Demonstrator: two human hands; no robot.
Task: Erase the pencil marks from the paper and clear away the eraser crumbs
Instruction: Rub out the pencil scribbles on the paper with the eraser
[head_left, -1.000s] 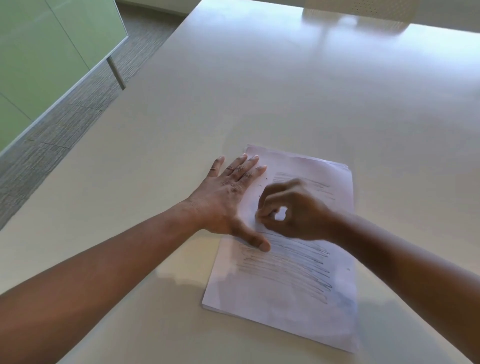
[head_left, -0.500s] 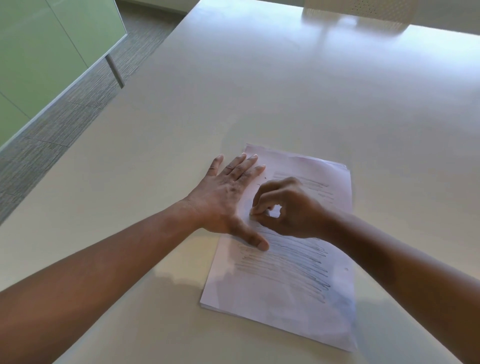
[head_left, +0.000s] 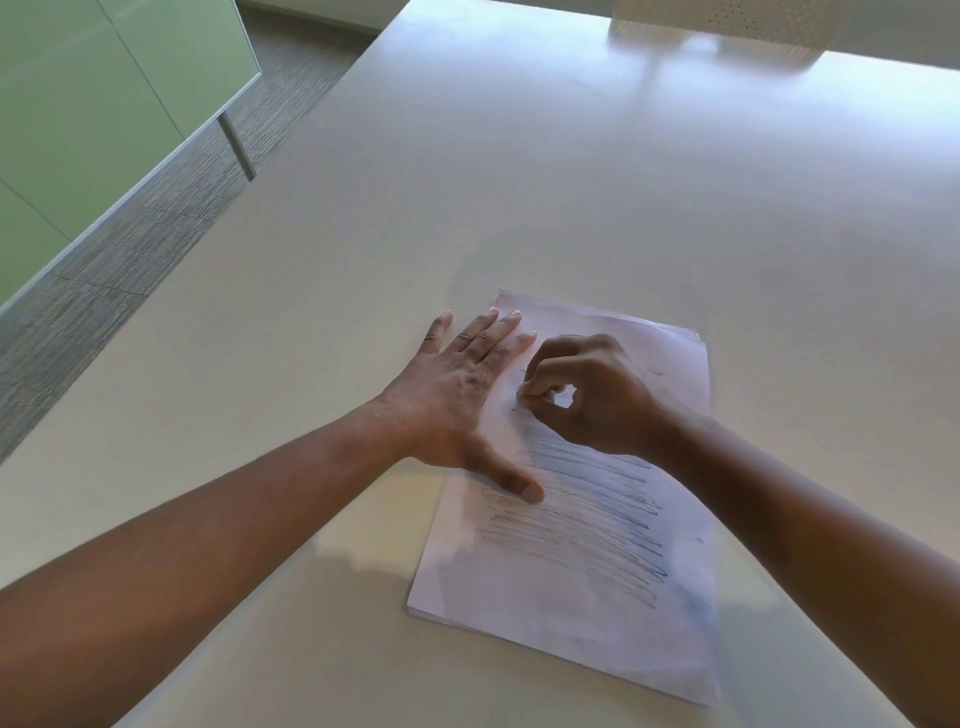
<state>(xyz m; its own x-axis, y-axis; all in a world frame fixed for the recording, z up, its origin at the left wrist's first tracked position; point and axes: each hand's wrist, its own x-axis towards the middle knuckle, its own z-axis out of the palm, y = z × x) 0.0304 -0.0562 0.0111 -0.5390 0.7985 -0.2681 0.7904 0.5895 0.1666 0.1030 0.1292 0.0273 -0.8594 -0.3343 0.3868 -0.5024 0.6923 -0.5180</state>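
— Where's the paper (head_left: 582, 525)?
— A thin stack, flat on the pale counter (head_left: 571, 182), nearer the counter's near edge than its far one. Pencil marks (head_left: 576, 514) run in rows across its near half.

— The hands?
— The left hand (head_left: 457, 400) lies flat, fingers straight, pressing the paper's left edge. The right hand (head_left: 597, 395) has its grip curled tight, fingertips pinched on the sheet's far half.

— Pinching what?
— Too small to see; hidden inside the fingers.

— Anything around?
— Grey carpet (head_left: 156, 228) and a green glass partition (head_left: 93, 114) beyond the counter's left edge.
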